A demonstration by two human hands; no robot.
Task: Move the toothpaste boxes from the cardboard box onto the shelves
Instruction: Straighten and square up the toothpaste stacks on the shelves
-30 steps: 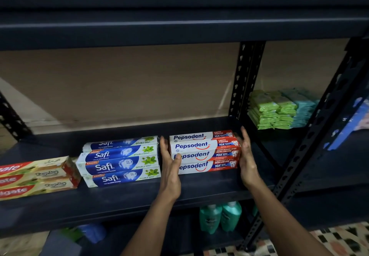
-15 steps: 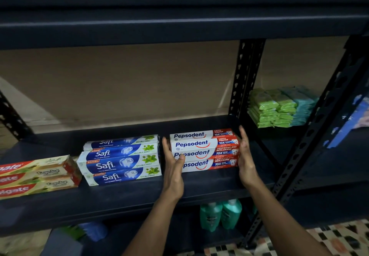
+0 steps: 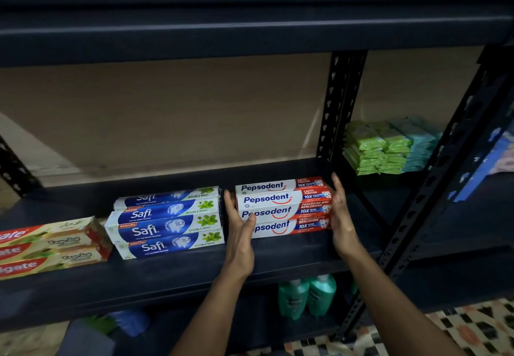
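Note:
A stack of red-and-white Pepsodent toothpaste boxes (image 3: 281, 207) lies on the dark middle shelf (image 3: 172, 272). My left hand (image 3: 239, 230) presses flat against the stack's left end, its thumb lying across the front of the lower boxes. Against the right end my right hand (image 3: 340, 216) presses with straight fingers. Left of it sits a stack of blue Safi boxes (image 3: 167, 223), and further left, cut by the frame edge, a stack of Colgate boxes (image 3: 52, 247). No cardboard box is in view.
A black perforated upright (image 3: 339, 105) stands right behind the Pepsodent stack. Green and teal packets (image 3: 386, 147) are piled on the neighbouring shelf to the right. Green bottles (image 3: 307, 296) stand on the shelf below. Another shelf board (image 3: 250, 30) runs overhead.
Both hands stay pressed on the ends of the Pepsodent stack. Only the view has shifted slightly.

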